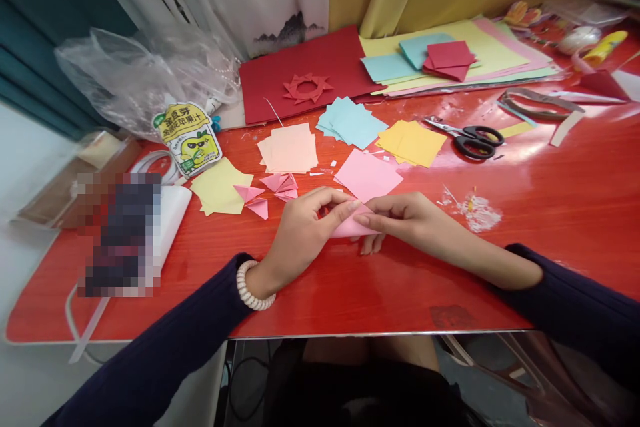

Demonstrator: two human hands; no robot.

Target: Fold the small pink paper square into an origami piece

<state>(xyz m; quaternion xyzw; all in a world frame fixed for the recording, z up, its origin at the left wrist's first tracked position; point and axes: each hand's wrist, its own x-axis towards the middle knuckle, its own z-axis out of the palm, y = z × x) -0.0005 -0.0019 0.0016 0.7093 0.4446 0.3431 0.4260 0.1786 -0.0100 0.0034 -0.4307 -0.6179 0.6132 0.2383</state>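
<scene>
We pinch a small folded pink paper piece (350, 225) between the fingers of our left hand (300, 237) and right hand (405, 217), pressing it onto the glossy red bench (550, 193) just below the flat pink paper square (368, 175), so the crease sets firmly.

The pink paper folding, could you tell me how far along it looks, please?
Done: a few folded pink pieces lie beside the yellow sheet. In hand: the left hand and right hand pinch a pink sheet on the table. Left: a flat pink square and the peach, blue and yellow stacks lie unfolded.
</scene>
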